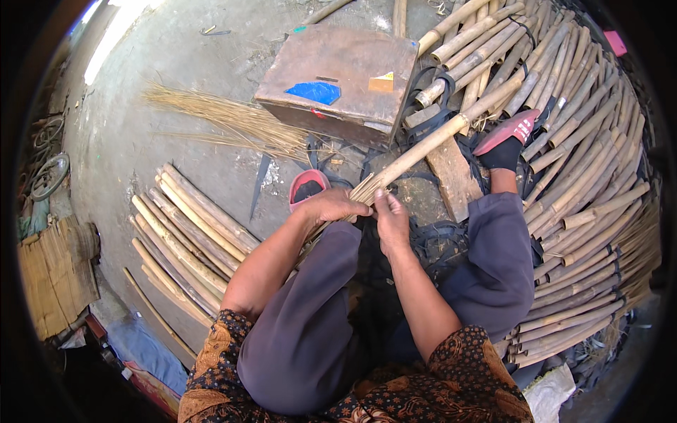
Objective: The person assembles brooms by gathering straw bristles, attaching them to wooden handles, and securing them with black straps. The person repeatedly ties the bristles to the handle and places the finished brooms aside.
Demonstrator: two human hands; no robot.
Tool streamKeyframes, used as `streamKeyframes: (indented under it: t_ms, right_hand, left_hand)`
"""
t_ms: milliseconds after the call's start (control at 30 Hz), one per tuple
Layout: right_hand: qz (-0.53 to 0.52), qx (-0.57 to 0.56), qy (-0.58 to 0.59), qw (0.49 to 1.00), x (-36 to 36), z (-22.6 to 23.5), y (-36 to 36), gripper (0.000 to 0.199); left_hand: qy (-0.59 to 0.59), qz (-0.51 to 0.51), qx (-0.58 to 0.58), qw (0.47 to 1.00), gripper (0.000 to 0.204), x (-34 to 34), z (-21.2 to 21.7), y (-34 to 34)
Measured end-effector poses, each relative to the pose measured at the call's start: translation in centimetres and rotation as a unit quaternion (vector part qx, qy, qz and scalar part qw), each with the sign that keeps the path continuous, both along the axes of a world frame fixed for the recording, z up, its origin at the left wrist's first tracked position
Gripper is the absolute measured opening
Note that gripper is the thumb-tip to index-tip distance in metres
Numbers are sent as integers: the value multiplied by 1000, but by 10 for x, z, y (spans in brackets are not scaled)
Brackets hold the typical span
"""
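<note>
Between our knees, our left hand clamps the frayed end of a bamboo pole while our right hand pinches its thin split strips. Splitting looks barely begun: most of the pole is whole, its far end lost among stacked bamboo. Any blade is hidden.

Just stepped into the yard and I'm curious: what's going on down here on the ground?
A seated person grips the split, frayed end of a long bamboo pole with both hands: the left hand closes around the strips, the right hand pinches them beside it. The pole slants up across a wooden block toward a large heap of bamboo poles. A smaller row of poles lies at the left, and a worn wooden box sits ahead.
</note>
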State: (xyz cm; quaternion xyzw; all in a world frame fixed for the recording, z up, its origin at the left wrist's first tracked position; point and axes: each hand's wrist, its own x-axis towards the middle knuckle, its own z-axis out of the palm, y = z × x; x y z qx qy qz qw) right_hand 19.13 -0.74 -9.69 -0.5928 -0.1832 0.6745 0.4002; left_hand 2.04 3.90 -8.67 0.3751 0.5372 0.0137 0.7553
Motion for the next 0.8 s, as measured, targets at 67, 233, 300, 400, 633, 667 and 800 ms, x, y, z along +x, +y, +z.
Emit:
streamKeyframes:
  t_ms: [67, 233, 300, 400, 633, 667, 800]
  right_hand:
    - [-76, -32, 80, 993, -3, -3, 8, 43]
    - [-71, -62, 116, 989, -14, -16, 29, 24]
    - [-64, -49, 112, 990, -14, -19, 29, 22]
    - [-59, -35, 117, 991, -15, -25, 25, 20]
    - [-70, -57, 115, 989, -3, -21, 25, 26]
    - [-79, -32, -16, 996, 3, -18, 22, 28]
    - [-9, 168, -316, 934, 25, -7, 8, 22]
  left_hand:
    - [23, -11, -35, 999, 35, 1, -3, -1]
    - [-7, -3, 94, 996, 43, 7, -13, -14]
    - [39, -30, 152, 987, 44, 10, -19, -17]
    - [61, -61, 179, 980, 45, 14, -27, -21]
    - [161, -81, 222, 958, 54, 22, -29, -17]
    - [159, -75, 216, 960, 53, 22, -29, -16]
    - [174, -73, 209, 959, 51, 22, -27, -14]
